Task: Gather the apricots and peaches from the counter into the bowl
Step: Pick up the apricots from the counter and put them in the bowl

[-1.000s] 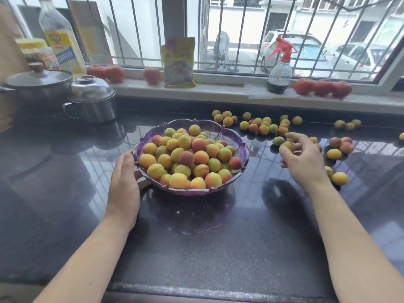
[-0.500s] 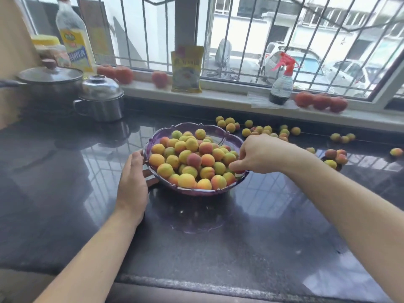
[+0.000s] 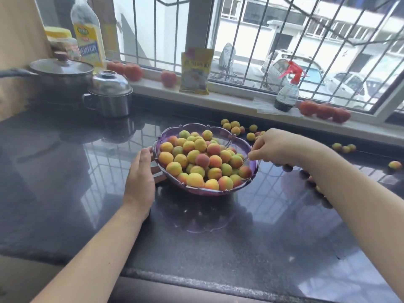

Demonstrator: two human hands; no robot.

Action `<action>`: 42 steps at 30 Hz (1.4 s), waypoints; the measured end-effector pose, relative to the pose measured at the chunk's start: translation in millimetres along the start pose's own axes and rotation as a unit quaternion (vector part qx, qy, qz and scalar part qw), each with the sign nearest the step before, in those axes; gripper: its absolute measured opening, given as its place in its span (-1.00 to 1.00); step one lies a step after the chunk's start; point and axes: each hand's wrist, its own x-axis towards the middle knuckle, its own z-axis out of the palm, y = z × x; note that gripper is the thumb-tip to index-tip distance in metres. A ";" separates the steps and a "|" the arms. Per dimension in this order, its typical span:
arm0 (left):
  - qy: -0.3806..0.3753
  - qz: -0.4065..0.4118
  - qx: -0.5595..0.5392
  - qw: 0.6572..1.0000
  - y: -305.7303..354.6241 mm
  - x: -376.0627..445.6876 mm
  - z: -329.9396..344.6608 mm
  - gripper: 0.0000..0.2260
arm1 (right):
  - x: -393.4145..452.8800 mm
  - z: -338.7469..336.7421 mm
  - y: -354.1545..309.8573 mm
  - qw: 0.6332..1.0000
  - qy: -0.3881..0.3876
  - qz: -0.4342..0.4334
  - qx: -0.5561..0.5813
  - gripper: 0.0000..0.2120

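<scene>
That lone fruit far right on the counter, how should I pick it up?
Take the lone fruit across its round middle with fingertips, coming from above. It sits apart from the others on the flat counter, so both sides look free for a pinch grip.

One bowl, two pots, two bottles, two hands

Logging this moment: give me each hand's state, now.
Left hand: open, resting against the bowl.
Right hand: fingers curled over the rim; contents cannot be told.
</scene>
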 end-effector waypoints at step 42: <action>0.011 0.021 0.095 0.995 -1.2 -1.0 4.6 -0.42 | 79.0 102.0 125.3 0.950 0.275 0.132 0.065 -0.52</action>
